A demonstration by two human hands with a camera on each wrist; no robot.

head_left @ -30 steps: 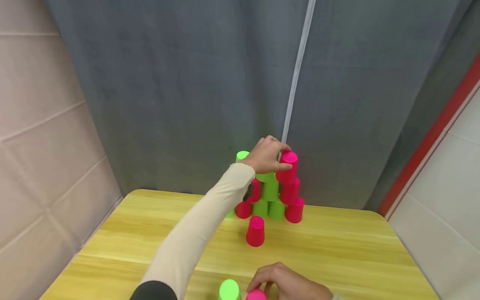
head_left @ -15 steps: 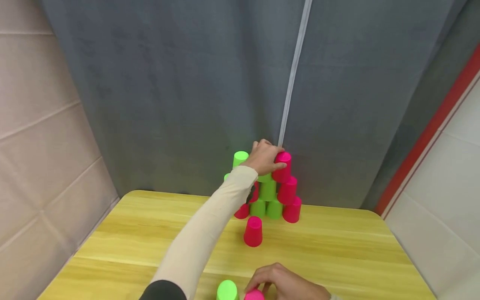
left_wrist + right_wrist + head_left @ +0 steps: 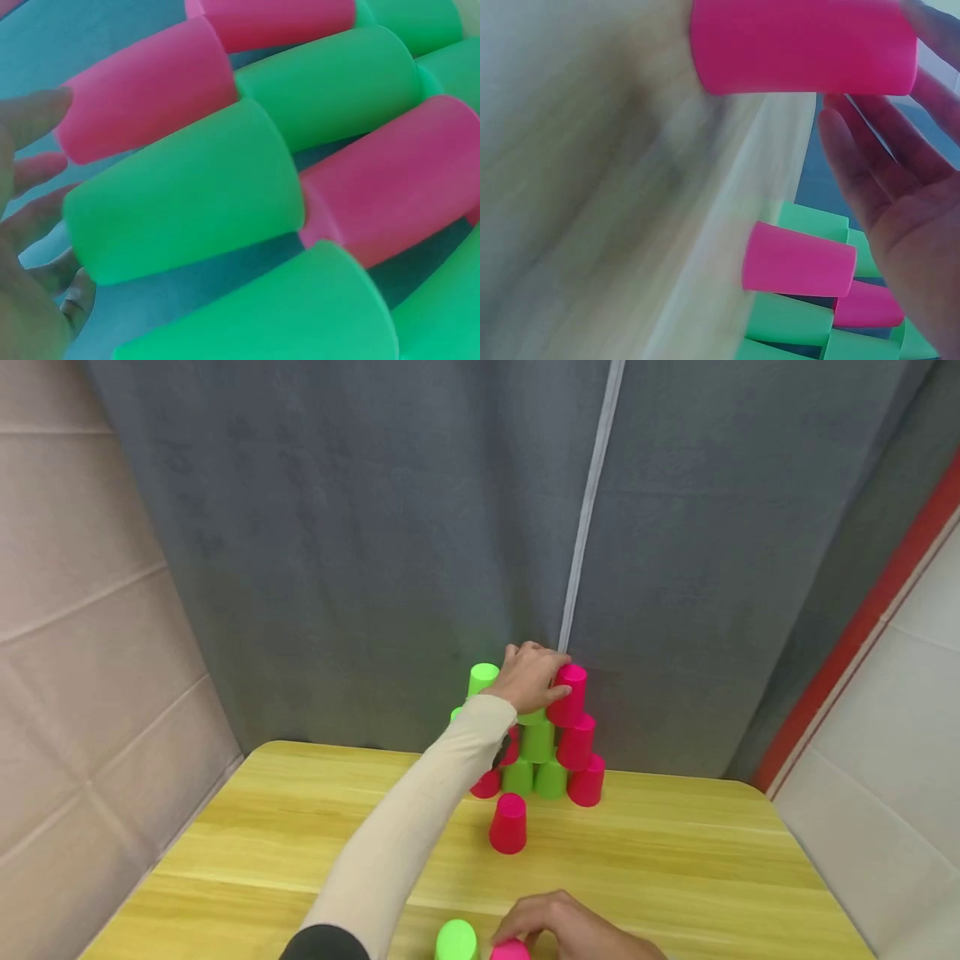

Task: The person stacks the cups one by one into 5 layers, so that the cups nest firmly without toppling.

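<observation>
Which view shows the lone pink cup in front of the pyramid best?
The head view: the lone pink cup stands whole, apart from the pyramid. The right wrist view shows it sideways, blurred. In the left wrist view I cannot pick it out.

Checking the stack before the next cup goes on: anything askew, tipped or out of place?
Nothing stands out. The pyramid of cups stands upright, mouths down, with no cup tipped or fallen. The left hand rests on its top pink cup. One single pink cup stands apart, upright, on the table.
</observation>
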